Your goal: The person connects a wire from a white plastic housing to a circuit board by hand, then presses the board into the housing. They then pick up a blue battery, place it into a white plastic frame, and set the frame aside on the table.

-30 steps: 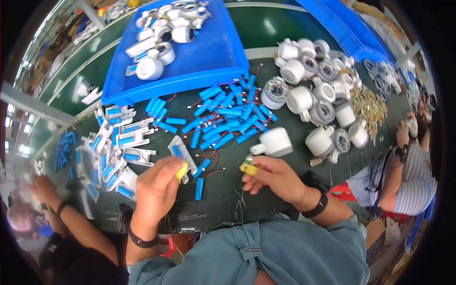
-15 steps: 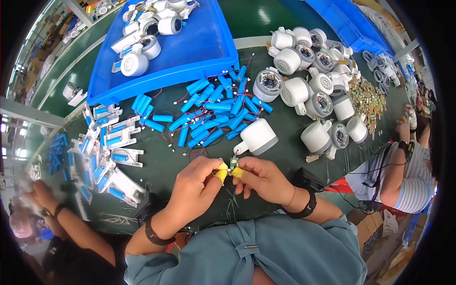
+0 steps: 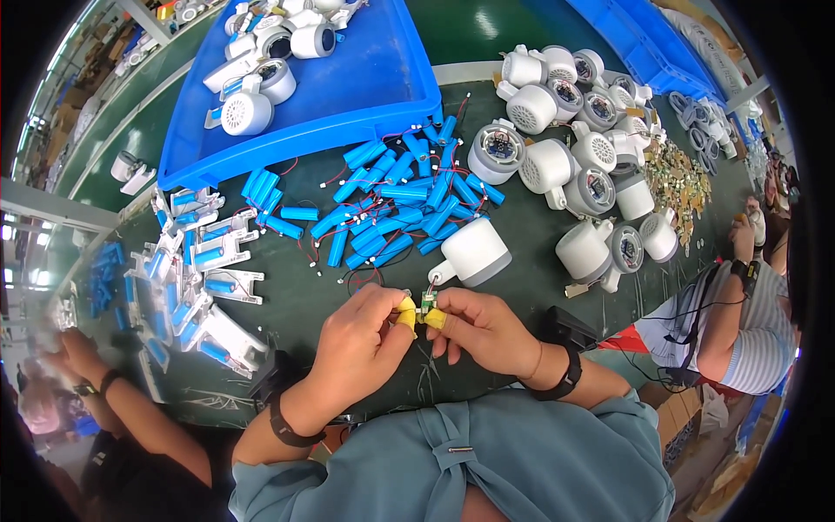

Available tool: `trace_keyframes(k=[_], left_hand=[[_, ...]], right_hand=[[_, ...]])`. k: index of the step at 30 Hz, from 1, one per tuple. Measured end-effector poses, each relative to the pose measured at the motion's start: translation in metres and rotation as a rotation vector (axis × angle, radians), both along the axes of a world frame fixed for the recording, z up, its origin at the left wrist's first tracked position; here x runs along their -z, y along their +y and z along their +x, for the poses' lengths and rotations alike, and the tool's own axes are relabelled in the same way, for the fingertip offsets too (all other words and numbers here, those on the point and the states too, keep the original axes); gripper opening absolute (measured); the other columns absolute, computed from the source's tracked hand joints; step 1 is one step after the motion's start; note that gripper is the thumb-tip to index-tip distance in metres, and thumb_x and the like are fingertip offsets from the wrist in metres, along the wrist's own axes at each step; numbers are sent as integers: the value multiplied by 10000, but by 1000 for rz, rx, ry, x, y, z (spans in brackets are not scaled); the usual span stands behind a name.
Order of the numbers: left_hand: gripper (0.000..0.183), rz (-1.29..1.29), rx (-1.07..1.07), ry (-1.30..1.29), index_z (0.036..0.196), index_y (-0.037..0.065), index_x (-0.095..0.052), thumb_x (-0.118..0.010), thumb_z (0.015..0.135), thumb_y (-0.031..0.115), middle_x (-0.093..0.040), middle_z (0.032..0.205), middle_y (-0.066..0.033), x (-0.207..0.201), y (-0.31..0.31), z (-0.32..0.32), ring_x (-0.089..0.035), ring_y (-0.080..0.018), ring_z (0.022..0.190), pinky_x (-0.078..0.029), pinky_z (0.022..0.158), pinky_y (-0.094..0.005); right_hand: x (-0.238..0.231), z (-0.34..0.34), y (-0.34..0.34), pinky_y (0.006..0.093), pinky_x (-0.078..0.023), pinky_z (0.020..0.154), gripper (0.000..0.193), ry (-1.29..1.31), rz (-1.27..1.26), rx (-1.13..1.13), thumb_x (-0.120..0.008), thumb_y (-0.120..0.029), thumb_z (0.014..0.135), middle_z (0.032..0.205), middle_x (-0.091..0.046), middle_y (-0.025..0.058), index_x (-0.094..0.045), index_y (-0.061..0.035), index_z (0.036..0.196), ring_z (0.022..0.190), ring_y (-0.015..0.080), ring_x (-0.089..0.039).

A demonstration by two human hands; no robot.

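Yellow covers wrap fingertips on both hands, which meet just above the table's near edge. My right hand (image 3: 489, 332) is closed in a pinch on a small green circuit board (image 3: 428, 301). Close against it, my left hand (image 3: 364, 337) is also pinched; whatever lies between its fingertips is too small and covered to make out. Thin wires run up from the board toward a white, round fan head (image 3: 472, 252) with a grey rim, lying on its side just beyond my fingers. Past it spreads a pile of blue cylindrical batteries (image 3: 383, 204) with red and black leads.
White holders with blue batteries (image 3: 222, 254) lie at left. A blue tray (image 3: 348, 87) with white fan parts stands behind. More fan heads (image 3: 583, 252) and a heap of small circuit boards (image 3: 678, 187) cover the right. Co-workers' arms (image 3: 143, 418) show at both sides.
Both hands stay together at the same spot, with only slight finger movement around the board. The whole scene has shifted a little in the picture.
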State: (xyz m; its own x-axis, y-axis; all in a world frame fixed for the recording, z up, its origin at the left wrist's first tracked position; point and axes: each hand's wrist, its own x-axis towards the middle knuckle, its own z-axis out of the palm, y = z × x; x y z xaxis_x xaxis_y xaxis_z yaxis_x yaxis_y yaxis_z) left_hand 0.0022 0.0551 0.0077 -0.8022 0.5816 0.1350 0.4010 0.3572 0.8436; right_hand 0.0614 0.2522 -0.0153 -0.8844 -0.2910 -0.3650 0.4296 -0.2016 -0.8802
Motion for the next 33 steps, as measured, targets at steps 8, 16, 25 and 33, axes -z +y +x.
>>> trace_keyframes(k=[8,16,25,33], left_hand=[[232,-56,42,57,1018,4,-580,-627,793,-30,-568,811,-89,2,-1,0,-580,-193,612,-462,538,-305],[244,-138,65,219,991,12,-560,-625,759,-21,-587,835,-129,-1,1,2,-593,-299,623,-477,536,-365],[257,-129,68,245,987,-1,-564,-608,736,-38,-579,843,-136,5,4,4,-589,-316,620,-477,528,-389],[187,-52,34,95,939,-14,-582,-586,773,-102,-566,801,-81,9,5,5,-562,-159,589,-459,520,-273]], right_hand=[[-2,2,-2,217,-529,585,138,31,66,-25,-469,-73,1011,935,-626,55,-558,5,1082,770,95,-647],[-1,6,-9,228,-532,550,102,218,328,-2,-478,-14,973,848,-648,63,-571,26,989,702,87,-651],[0,8,-16,242,-526,529,113,301,398,75,-472,21,940,796,-653,83,-581,38,912,630,104,-653],[3,9,-18,260,-528,509,110,389,400,121,-462,40,927,780,-644,85,-565,46,891,633,124,-670]])
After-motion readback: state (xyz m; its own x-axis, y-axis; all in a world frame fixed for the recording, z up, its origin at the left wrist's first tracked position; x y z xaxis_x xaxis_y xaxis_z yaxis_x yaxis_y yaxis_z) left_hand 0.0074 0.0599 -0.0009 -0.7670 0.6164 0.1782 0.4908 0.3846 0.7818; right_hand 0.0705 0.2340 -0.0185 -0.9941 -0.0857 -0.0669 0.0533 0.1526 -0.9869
